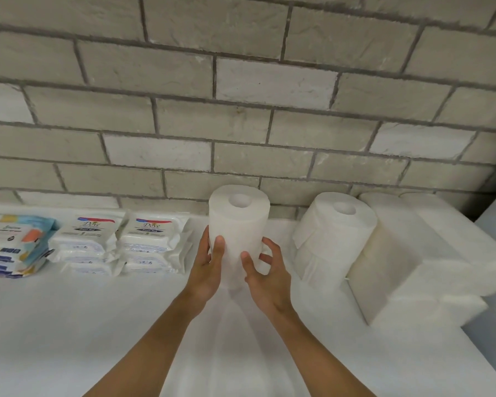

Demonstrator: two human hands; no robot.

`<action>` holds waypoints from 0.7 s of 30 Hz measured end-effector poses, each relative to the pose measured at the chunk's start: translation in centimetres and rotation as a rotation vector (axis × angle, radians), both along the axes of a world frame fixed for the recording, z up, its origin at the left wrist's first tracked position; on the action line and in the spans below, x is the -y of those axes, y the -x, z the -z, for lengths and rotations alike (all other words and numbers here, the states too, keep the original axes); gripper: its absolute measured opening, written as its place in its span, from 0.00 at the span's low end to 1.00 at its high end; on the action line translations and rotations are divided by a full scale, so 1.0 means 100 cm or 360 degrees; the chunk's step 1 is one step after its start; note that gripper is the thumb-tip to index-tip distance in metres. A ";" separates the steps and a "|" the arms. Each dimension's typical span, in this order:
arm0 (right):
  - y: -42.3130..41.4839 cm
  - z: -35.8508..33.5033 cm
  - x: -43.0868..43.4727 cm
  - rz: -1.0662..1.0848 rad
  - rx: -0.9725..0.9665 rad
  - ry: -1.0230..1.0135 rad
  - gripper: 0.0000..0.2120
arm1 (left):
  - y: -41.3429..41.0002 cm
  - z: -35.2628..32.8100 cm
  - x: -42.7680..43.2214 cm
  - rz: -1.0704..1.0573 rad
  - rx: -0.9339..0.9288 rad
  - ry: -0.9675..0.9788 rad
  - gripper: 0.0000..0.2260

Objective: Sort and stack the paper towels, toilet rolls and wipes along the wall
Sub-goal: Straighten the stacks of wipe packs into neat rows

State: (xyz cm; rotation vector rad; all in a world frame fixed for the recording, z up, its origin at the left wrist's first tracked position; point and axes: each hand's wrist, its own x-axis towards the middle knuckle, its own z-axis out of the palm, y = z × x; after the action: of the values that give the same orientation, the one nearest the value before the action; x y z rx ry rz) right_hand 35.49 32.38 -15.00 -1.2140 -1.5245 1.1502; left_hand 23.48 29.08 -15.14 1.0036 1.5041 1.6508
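Head: hands (209, 266) (267, 272) grip roll (238, 222); wipes (152, 233) read "Dove".

Hands: 2, left hand (208, 265) and right hand (265, 277).
Upright white roll columns: 2. Tall roll (239, 224) at 12 o'clock from the hands. Second column (334, 224) at 2 o'clock looks like two short rolls stacked; seam unclear.
White bundles (407, 253) lying at 3 o'clock: overexposed, count not readable.
Dove wipe stacks: 2, at 10 o'clock, left stack (88, 239) and right stack (152, 239); about three packs each.
Coloured wipe stack (12, 245): 1, at 9 o'clock, cut by the frame edge.
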 end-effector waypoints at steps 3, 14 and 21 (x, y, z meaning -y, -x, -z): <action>0.004 0.002 0.003 -0.0014 -0.0007 -0.0018 0.27 | 0.005 0.004 0.001 0.0007 -0.0004 0.0015 0.21; -0.033 0.003 0.006 -0.0035 -0.0007 0.0122 0.16 | -0.012 0.028 0.030 -0.0523 0.0262 0.0159 0.18; -0.096 0.007 -0.007 0.0348 -0.0107 -0.0010 0.15 | -0.066 0.029 0.035 -0.0429 0.0069 0.0031 0.05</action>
State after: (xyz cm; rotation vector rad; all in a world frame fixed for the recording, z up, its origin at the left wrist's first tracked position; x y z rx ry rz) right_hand 45.08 33.03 -15.70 -1.2897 -1.3089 1.0298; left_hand 30.09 25.58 -18.00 0.7755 1.6812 1.8252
